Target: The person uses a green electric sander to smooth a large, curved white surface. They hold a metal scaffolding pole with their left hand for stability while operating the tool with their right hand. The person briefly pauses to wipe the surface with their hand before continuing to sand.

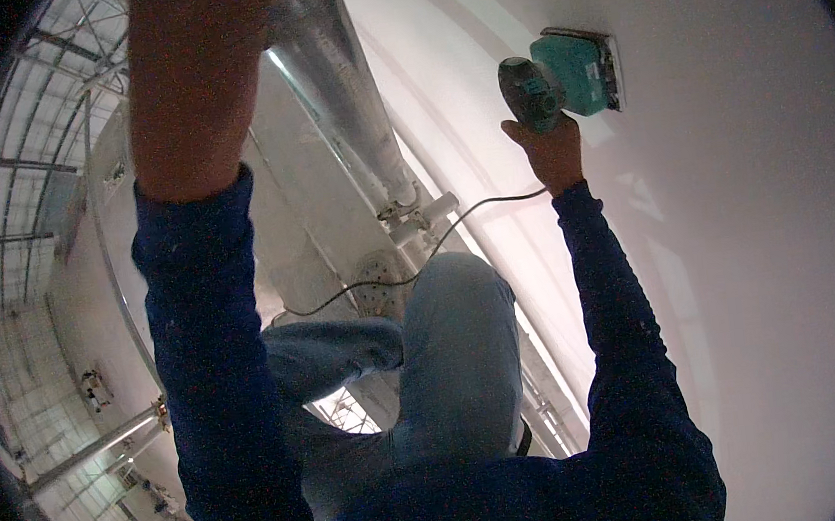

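Observation:
A green electric sander [568, 73] with a dark rounded end lies with its flat pad side against a smooth white curved wall [756, 228]. Wrapped around the sander's body is my right hand [550, 152], closed, its thumb on the left side. From near that hand a black power cord [492, 200] runs down and left past my knee. My left arm stretches up to the top edge, close to a thick silver metal pole [346, 97]. Only the base of my left hand [212, 4] shows; its fingers lie beyond the picture, so its grip is hidden.
Scaffold couplings [414, 219] join the silver pole to a short tube in front of my bent knees. A perforated metal plate [379, 282] lies beside them. Farther left a long scaffold tube [94, 450] crosses open space, with a tiled or panelled floor well below.

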